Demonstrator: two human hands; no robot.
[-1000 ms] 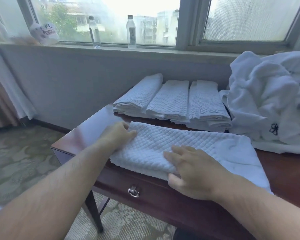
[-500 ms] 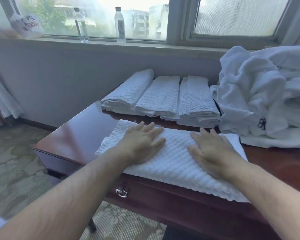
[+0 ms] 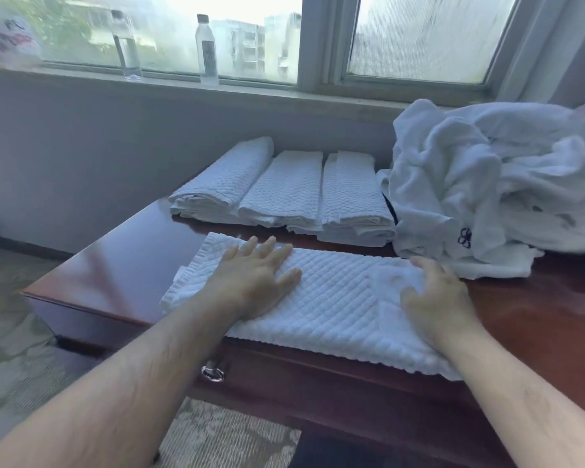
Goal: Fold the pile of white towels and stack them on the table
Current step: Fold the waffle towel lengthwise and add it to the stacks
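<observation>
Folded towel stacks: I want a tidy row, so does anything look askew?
Yes. The left stack lies angled, its far end leaning right toward the middle stack, while the right stack sits parallel to the middle one.

Left hand (image 3: pixel 254 282): from gripping the towel's (image 3: pixel 331 305) left end a second ago, now lies flat, fingers spread, nearer the middle. Right hand (image 3: pixel 436 298): from the near edge to the right end, fingers curling on the smooth band there. Towel: lies narrower, its right end drawn in.
</observation>
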